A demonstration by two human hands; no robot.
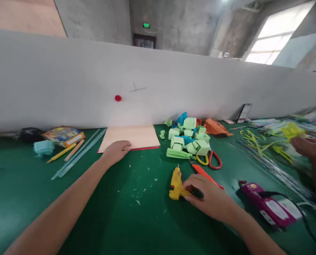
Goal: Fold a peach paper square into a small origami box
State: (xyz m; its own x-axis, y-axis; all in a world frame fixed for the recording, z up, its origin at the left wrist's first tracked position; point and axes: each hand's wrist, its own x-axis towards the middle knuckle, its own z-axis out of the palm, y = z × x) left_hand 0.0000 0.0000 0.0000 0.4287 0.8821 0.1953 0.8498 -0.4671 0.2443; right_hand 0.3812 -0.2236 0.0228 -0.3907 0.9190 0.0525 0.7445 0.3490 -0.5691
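My right hand (pixel 207 196) lies on the green table (pixel 126 212), its fingers closed around the grip of a small yellow glue gun (pixel 177 183) that rests on the surface. My left hand (pixel 117 151) reaches forward and rests on the near edge of a pale paper sheet (pixel 132 136) with a red edge beneath it; its fingers are curled loosely over the edge. An orange-handled cutter (pixel 204 173) lies just behind my right hand.
A heap of folded green and blue paper pieces (pixel 189 138), scissors (pixel 211 159) and an orange paper piece (pixel 214 127) lie behind. A purple glue gun (pixel 266 205) sits right. Another person's hand (pixel 310 148) works over thin wires. Clear sticks (pixel 78 154), pencils and a colourful box (pixel 63 135) lie left.
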